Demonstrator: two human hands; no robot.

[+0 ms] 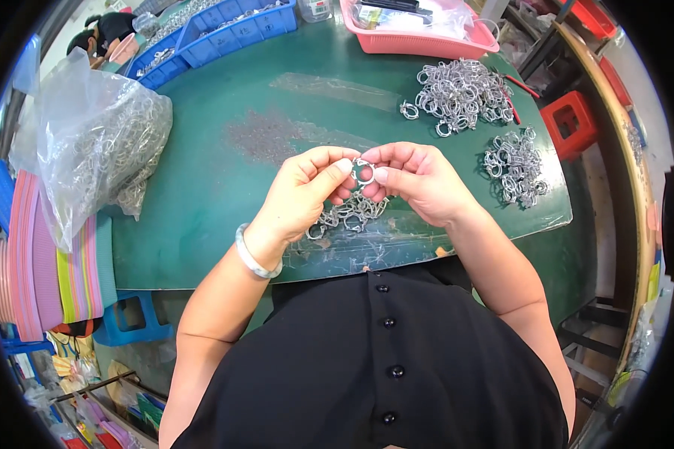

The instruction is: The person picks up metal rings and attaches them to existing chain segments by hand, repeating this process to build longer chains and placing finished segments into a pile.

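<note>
Just above the table's front part, my left hand (301, 187) and my right hand (421, 183) pinch one small silvery ring-shaped clamp (365, 173) between thumbs and fingertips. The left hand grips its left side, the right hand its right side; fingertips hide part of it. A pale bangle (253, 254) circles my left wrist. Below my fingers lies a small heap of similar metal rings (354, 213) on the green table (195, 187), partly covered by my hands. To the right are a large heap of rings (460, 93) and a smaller heap (515, 168).
A clear plastic bag (101, 142) full of rings stands at the left. Blue bins (236, 36) and a pink basket (427, 41) line the far edge. A red-handled tool (523, 87) lies beside the large heap. A red stool (569, 125) stands right; another person (112, 34) is far left.
</note>
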